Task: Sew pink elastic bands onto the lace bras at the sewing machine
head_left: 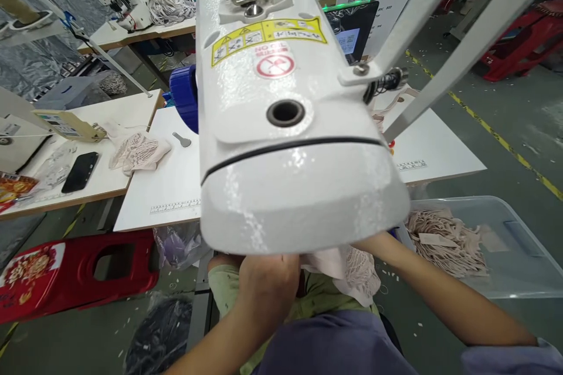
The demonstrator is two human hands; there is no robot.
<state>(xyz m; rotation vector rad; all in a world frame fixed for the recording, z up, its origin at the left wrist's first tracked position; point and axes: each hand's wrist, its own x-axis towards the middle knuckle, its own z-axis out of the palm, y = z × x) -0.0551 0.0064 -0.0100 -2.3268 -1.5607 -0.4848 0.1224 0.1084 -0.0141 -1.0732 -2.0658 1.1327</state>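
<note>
A white sewing machine head fills the middle of the view and hides the work area beneath it. My left hand reaches under its near end, knuckles up, fingers curled out of sight beside a piece of pale pink lace fabric. My right forearm runs in from the lower right and passes under the machine; the right hand itself is hidden. The pink fabric hangs down over my lap between both arms.
A clear plastic bin at right holds a heap of pink lace pieces. A white table with printed rulers lies under the machine. To the left: a side table with a black phone, lace cloth, and a red stool below.
</note>
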